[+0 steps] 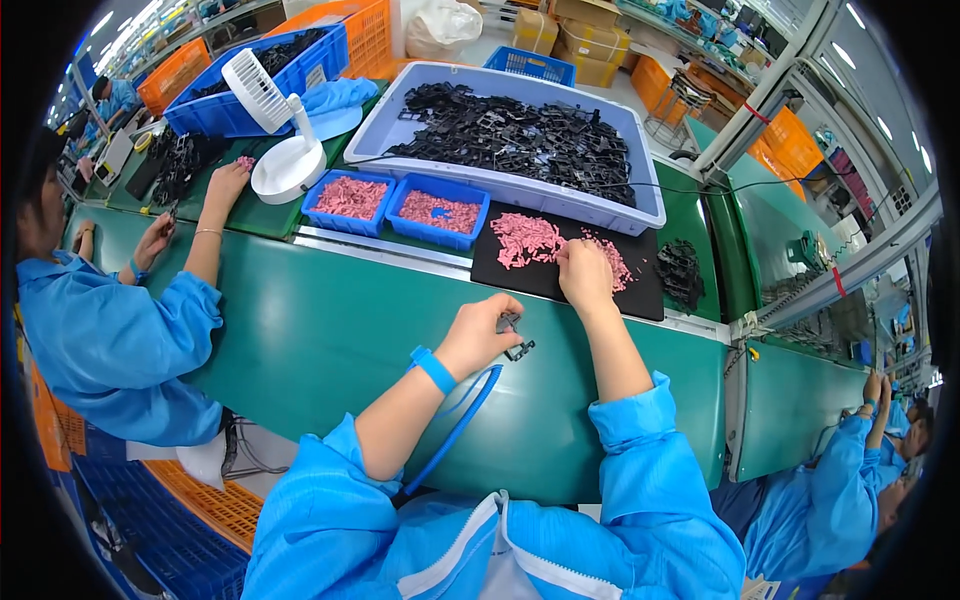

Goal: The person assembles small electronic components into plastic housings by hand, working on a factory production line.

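Note:
My left hand is closed on a small black plastic part above the green bench, with a blue band and cord at the wrist. My right hand reaches down into small pink pieces spread on a black mat. Its fingers are pinched together at the pile; what they hold, if anything, is hidden. Two small blue trays of the same pink pieces stand left of the mat. Behind them, a large pale tub is heaped with black plastic parts.
A white fan stands left of the tub. More black parts lie right of the mat. A co-worker in blue sits at my left, hands over the bench. Metal posts rise at the right, with people beyond.

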`<state>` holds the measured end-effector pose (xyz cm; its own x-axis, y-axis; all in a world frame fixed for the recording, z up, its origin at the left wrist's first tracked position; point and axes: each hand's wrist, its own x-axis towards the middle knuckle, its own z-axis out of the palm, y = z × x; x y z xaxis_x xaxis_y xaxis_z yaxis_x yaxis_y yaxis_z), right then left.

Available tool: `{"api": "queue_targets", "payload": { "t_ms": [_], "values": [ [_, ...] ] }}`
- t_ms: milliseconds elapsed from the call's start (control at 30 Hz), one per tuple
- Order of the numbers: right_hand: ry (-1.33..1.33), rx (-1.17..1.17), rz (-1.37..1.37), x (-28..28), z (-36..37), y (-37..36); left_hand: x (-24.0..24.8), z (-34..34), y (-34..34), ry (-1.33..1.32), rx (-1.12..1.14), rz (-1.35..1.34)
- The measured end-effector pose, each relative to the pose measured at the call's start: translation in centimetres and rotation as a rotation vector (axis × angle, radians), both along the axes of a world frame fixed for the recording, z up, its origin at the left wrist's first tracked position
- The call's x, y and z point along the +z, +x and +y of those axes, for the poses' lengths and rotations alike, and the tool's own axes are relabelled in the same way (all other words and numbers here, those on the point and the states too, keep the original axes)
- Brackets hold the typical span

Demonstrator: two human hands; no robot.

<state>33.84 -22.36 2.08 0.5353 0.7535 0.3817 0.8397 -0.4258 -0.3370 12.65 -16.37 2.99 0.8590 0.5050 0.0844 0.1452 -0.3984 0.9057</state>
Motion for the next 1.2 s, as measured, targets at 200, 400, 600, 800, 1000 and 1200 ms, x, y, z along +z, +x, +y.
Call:
{"api": "queue_targets", "payload": {
  "t_ms": [200,400,600,800,1000,1200],
  "values": [
    [0.040,0.062,-0.096,0.4,-0.7,-1.1,-1.3,1.6,-0.1,-0.196,0.008,-0.126],
    [0.327,0.362,0.288,0.5,-3.9,-7.0,-1.9,2.2,0.3,-0.317,-0.088,-0.167],
    [0.233,0.332,0.408,0.0,-4.1,-9.2,-2.0,1.9,0.8,-0.457,-0.066,-0.266],
    [0.427,0.183,0.812,-0.5,-3.9,-9.0,-1.3,0.2,0.9,-0.821,-0.087,-0.181],
    [0.309,0.360,0.364,-0.3,-4.2,-7.4,-1.2,0.7,0.7,-0.737,0.110,-0.136],
    [0.250,0.488,0.239,0.1,-4.2,-6.7,-1.5,0.6,0.9,-0.712,0.117,-0.140]
  ]
}}
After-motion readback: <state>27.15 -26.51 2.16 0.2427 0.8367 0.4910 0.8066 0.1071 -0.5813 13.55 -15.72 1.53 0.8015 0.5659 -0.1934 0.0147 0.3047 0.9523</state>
